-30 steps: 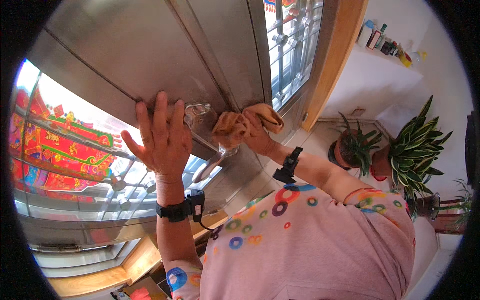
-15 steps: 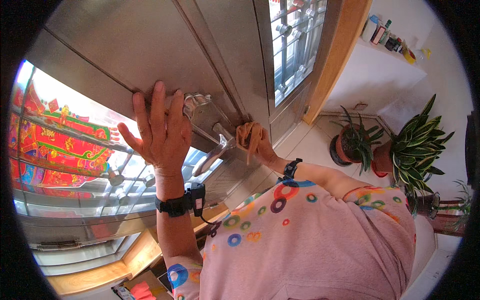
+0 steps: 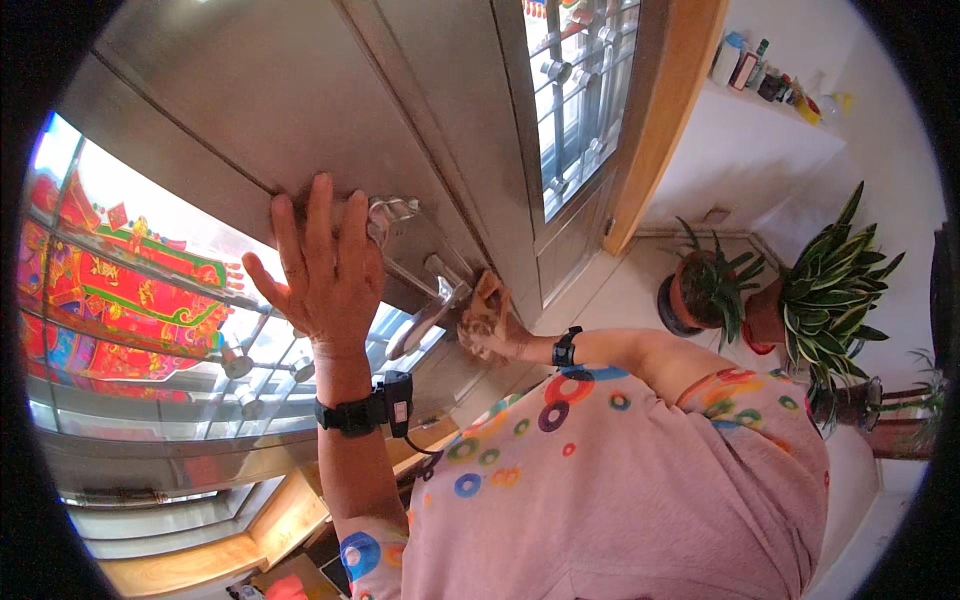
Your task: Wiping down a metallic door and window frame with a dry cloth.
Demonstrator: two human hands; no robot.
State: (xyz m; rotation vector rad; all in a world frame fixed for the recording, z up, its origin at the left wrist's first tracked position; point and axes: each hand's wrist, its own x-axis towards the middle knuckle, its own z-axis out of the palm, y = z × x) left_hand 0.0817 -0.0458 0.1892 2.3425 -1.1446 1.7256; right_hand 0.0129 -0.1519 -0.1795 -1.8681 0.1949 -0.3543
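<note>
My left hand [image 3: 328, 275] rests against a brown metal door [image 3: 270, 80], its fingers stretched out and spread. Just right of those fingertips is a silver ornamental metal fitting [image 3: 393, 212]. A silver lever handle [image 3: 425, 322] sits on the door between my two hands. My right hand [image 3: 503, 338] is closed around a brown cloth [image 3: 486, 300] and presses it to the door beside the handle, close to the door's edge. The cloth hides part of the surface behind it. Both wrists wear black bands.
Barred glass panels [image 3: 240, 365] with red decorations behind them are at the left. A wooden frame [image 3: 668, 120] borders the door on the right. Potted plants [image 3: 835, 290] stand on the tiled floor at the right, below a ledge with several bottles [image 3: 745, 70].
My right hand has slid the cloth down along the door, nearer to me. My left hand stays in about the same place on the door.
</note>
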